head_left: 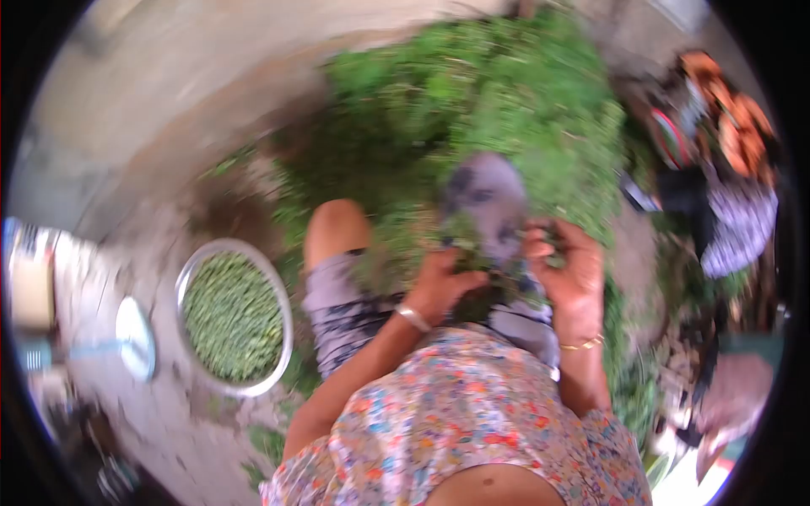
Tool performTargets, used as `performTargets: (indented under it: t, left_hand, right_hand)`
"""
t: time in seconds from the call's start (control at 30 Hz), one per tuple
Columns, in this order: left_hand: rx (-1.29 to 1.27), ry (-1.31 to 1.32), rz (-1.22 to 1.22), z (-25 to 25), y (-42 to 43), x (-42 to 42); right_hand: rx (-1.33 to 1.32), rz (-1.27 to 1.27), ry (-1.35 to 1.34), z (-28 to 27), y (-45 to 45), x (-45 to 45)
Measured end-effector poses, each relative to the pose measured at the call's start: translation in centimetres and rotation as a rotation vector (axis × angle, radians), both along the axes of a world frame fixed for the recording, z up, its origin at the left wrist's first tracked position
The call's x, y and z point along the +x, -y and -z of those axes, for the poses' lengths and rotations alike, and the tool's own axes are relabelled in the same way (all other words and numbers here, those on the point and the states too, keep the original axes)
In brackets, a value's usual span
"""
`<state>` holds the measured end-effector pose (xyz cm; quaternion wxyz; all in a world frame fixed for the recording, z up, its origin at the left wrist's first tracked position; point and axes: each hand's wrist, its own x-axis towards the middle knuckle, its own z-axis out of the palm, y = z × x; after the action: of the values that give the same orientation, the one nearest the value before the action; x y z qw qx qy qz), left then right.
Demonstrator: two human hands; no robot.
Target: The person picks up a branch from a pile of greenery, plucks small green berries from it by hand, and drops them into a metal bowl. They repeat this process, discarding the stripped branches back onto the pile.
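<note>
My left hand [439, 287], with a silver bangle at its wrist, is above my lap, its fingers closed round a dark green sprig [472, 299]. Close by, my right hand [565, 270], with a gold bangle, has its fingers curled at green leafy stems [527, 291]. Both hands are slightly blurred, and the sprigs between them are hard to make out singly. A large heap of green plants [506, 93] lies on the ground in front of my knees. Left of my legs stands a round metal bowl [288, 337] filled with small green pods or leaves.
A pale blue and white oval object [136, 339] lies on the brick floor at the left. Another person in orange and patterned clothing [738, 135] sits at the upper right. At the lower right is part of another person [734, 392]. A wall [211, 67] runs behind the heap.
</note>
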<state>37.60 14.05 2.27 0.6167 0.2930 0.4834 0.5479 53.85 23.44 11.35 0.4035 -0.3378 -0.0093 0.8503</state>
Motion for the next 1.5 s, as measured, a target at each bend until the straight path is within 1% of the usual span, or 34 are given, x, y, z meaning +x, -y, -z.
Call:
performTargets:
  t: [0.03, 0.07, 0.1, 0.13, 0.17, 0.23, 0.27, 0.3, 0.33, 0.37, 0.43, 0.47, 0.53, 0.57, 0.63, 0.67, 0.73, 0.77, 0.8, 0.83, 0.87, 0.9, 0.93, 1.0, 1.03, 1.1, 1.17, 1.23, 1.27, 1.3, 1.37, 1.4, 1.43, 1.5]
  left_hand:
    - [0.005, -0.034, -0.01, 0.2, 0.1, -0.1]
    - [-0.017, -0.096, 0.02, 0.2, 0.2, -0.4]
    - [-0.031, -0.15, 0.018, 0.4, 0.2, -0.5]
    - [-0.01, -0.145, -0.014, 2.4, -0.3, 0.1]
    - [0.002, 0.046, -0.063, 2.5, -0.4, 0.6]
    - [-0.023, 0.105, -0.112, 2.5, -0.4, 0.6]
    - [-0.016, 0.117, -0.117, 2.4, -0.3, 0.4]
    - [0.136, 0.058, -0.2, 2.2, -0.4, 0.3]
    - [0.288, 0.015, -0.267, 1.9, -0.7, 0.8]
    - [0.292, 0.061, -0.219, 1.8, -0.9, 1.4]
    - [0.308, 0.001, -0.179, 1.9, -0.5, 1.6]
    - [0.323, -0.038, -0.162, 2.0, -0.5, 0.9]
    - [0.361, -0.131, -0.146, 2.1, -0.3, -0.3]
    - [0.368, -0.107, -0.113, 1.8, -0.1, -0.6]
    - [-0.047, 0.136, -0.038, 0.1, 0.2, -1.3]
    - [-0.038, 0.137, -0.004, -0.5, 0.3, -1.6]
    - [-0.049, 0.032, -0.058, -1.6, 0.5, -1.6]
    - [-0.039, 0.031, -0.02, -2.0, 0.4, -1.5]
    - [-0.049, 0.008, -0.037, -2.2, 0.3, -1.3]
    - [-0.059, -0.018, -0.055, -2.5, 0.3, -1.2]
    - [-0.05, -0.104, -0.033, -2.8, 0.3, -1.3]
    - [-0.045, -0.112, -0.002, -2.9, 0.2, -1.4]
    - [-0.032, -0.141, -0.002, -3.1, 0.0, -1.4]
    - [-0.008, -0.194, 0.004, -4.0, 0.0, -1.2]
    - [-0.004, -0.204, 0.027, -4.7, -0.1, -1.1]
    - [0.008, -0.37, 0.067, -5.7, -0.2, -1.1]
    - [0.041, -0.415, 0.104, -5.1, 0.0, -1.8]
    - [0.07, -0.602, 0.123, -5.1, 0.1, -2.5]
    - [0.029, -0.616, 0.117, -5.5, 0.1, -2.6]
    - [0.023, -0.625, 0.127, -5.3, 0.1, -2.7]
    - [-0.034, -0.516, 0.098, -4.1, 0.2, -3.0]
    - [-0.038, -0.523, 0.105, -3.7, 0.2, -2.8]
    - [-0.028, -0.545, 0.092, -3.3, 0.3, -2.2]
    - [-0.02, -0.567, 0.085, -2.3, 0.3, -1.6]
  right_hand:
    - [0.075, -0.041, 0.034, 1.0, -0.5, 0.0]
    - [0.057, -0.065, 0.006, 1.2, -1.1, -0.5]
    - [0.037, -0.033, 0.071, 0.5, -1.0, -2.2]
    - [0.045, -0.151, -0.054, 0.6, -1.4, -3.5]
    - [0.045, -0.212, -0.067, 0.2, -1.1, -6.1]
    - [0.267, -0.357, -0.053, -1.7, 1.0, -11.5]
    - [0.249, -0.49, -0.062, -5.3, 3.4, -15.1]
    - [0.357, -0.645, -0.228, -6.2, 4.3, -17.3]
    - [0.679, -0.763, -0.133, -6.2, 4.7, -19.4]
    - [0.801, -0.762, -0.122, -5.9, 5.0, -21.6]
    - [1.159, -0.632, 0.207, -8.8, 5.9, -22.8]
    - [1.146, -0.599, 0.264, -9.0, 4.8, -21.6]
    - [1.194, -0.66, 0.381, -9.5, 2.7, -19.1]
    - [1.217, -0.698, 0.432, -9.7, 1.8, -17.7]
    - [1.266, -0.776, 0.517, -10.2, 0.2, -15.1]
    - [1.244, -0.583, 0.57, -9.2, -0.3, -13.1]
    - [1.202, -0.4, 0.709, -7.7, -1.8, -8.5]
    - [1.148, -0.295, 0.746, -6.7, -2.3, -6.2]
    - [1.022, -0.114, 0.736, -5.9, -2.3, -4.6]
    - [1.014, -0.08, 0.751, -5.0, -2.4, -2.8]
    - [1.005, -0.059, 0.891, -4.2, -2.5, -0.8]
    - [0.989, -0.039, 1.029, -3.6, -2.3, 0.6]
    - [0.975, -0.008, 1.036, -3.2, -1.8, 1.5]
    - [0.991, 0.007, 1.314, -2.5, -0.7, 3.0]
    - [0.976, 0.031, 1.317, -2.0, -0.2, 3.5]
    - [0.963, -0.009, 1.338, -0.8, 0.6, 4.3]
    - [1.084, 0.002, 1.271, 2.1, 1.0, 5.0]
    - [1.038, -0.09, 1.257, 3.7, 1.9, 5.1]
    - [0.953, -0.2, 1.255, 4.0, 2.4, 5.1]
    - [0.942, -0.194, 1.248, 4.5, 2.7, 5.0]
    - [1.016, -0.193, 1.278, 5.7, 2.9, 5.0]
    - [0.997, -0.243, 1.268, 5.6, 2.8, 5.0]
    - [0.99, -0.239, 1.264, 5.5, 2.7, 4.9]
    - [0.978, -0.184, 1.361, 5.4, 2.4, 4.8]
